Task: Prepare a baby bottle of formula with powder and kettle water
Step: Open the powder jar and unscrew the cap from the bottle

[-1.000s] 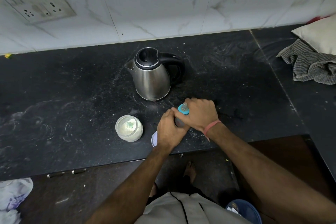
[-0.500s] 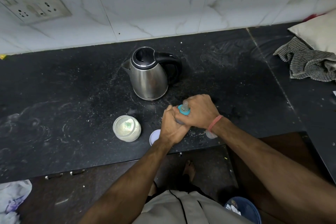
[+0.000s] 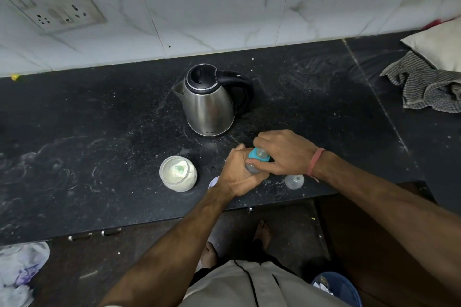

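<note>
**Both hands on the bottle at the counter's front edge**

Nearest the camera, the left hand (image 3: 237, 174) is wrapped around the body of the bottle (image 3: 252, 166), fingers closed on it so that only a strip of clear plastic shows between hand and top. The right hand (image 3: 284, 152) comes over from the right, a pink band (image 3: 314, 161) on its wrist, its fingers curled onto the teal ring (image 3: 255, 153) with the clear teat (image 3: 262, 152) poking up between them. The bottle stands upright on the black counter (image 3: 99, 132), close to its front edge and in front of the kettle.

Just right of the hands, below the right wrist, a clear cap (image 3: 294, 181) sits on the counter. Left of the left hand, partly hidden by it, is a small white lid (image 3: 213, 182). Further left stands an open jar (image 3: 178, 173) of pale powder with something green in it.

Behind the hands stands the steel kettle (image 3: 210, 104), spout to the left, black handle to the right, lid shut. A checked cloth (image 3: 429, 90) lies crumpled at far right. On the tiled wall, upper left, is a socket plate (image 3: 50, 0).
</note>
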